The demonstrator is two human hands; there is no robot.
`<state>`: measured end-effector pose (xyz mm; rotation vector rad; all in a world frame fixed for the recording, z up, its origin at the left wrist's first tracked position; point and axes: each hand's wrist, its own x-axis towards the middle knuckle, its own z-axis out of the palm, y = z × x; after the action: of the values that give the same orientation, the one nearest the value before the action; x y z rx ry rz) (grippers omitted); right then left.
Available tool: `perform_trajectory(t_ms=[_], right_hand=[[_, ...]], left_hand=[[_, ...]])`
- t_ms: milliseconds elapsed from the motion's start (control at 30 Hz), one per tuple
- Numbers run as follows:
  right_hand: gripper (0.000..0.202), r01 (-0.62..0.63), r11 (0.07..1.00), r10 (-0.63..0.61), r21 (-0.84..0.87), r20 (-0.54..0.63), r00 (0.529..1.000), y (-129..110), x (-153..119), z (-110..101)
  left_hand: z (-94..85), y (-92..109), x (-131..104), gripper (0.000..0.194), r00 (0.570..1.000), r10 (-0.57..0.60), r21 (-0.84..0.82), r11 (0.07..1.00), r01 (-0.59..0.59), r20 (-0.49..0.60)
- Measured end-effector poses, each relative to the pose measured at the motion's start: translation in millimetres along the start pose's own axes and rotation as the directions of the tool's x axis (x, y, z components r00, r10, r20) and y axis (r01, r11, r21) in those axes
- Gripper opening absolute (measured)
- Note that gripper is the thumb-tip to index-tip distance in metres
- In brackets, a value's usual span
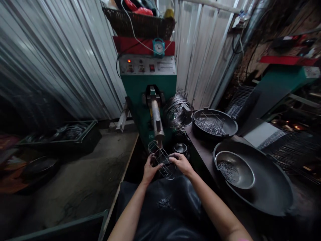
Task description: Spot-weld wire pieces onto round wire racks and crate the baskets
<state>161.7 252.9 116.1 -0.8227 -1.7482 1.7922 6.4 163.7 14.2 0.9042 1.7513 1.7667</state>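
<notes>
Between my two hands is a wire frame (163,157) made of thin metal rods, with rounded ends. My left hand (151,168) grips its left side, thumb and fingers closed on the wire. On the other side my right hand (181,162) pinches the frame's right edge. The frame sits right at the lower tip of the metal arm (156,117) of a green machine (135,87); whether they touch I cannot tell. A small heap of short metal wire pieces (163,202) lies on the dark apron (140,214) over my lap.
Bundled wire rings (178,110) hang right of the machine arm. A black pan (230,125) holds wire parts; a larger pan (273,190) carries a metal bowl (247,180) with short pieces. At left stands a green bin (86,142). A small clock (158,47) is on the machine.
</notes>
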Motion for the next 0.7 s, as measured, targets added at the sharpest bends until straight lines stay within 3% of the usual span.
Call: perform_trajectory(t_ms=[233, 533, 700], right_hand=[[0.023, 0.052, 0.997, -0.055, -0.055, -0.046, 0.997, -1.4, 27.5, 11.7], [0.023, -0.035, 0.999, 0.035, -0.038, 0.019, 0.999, 16.9, -11.3, -10.2], [0.022, -0.002, 1.0, 0.002, -0.018, 0.005, 1.0, 12.2, 0.9, -4.4]], left_hand=[[-3.5, 3.3, 10.1, 0.074, 0.993, -0.114, -0.096, 0.989, 0.115, 0.022], [-10.0, -5.8, -1.4, 0.075, 0.997, -0.074, -0.07, 0.995, 0.076, 0.023], [-6.2, -4.2, 1.0, 0.071, 0.995, -0.087, -0.096, 0.992, 0.083, -0.043]])
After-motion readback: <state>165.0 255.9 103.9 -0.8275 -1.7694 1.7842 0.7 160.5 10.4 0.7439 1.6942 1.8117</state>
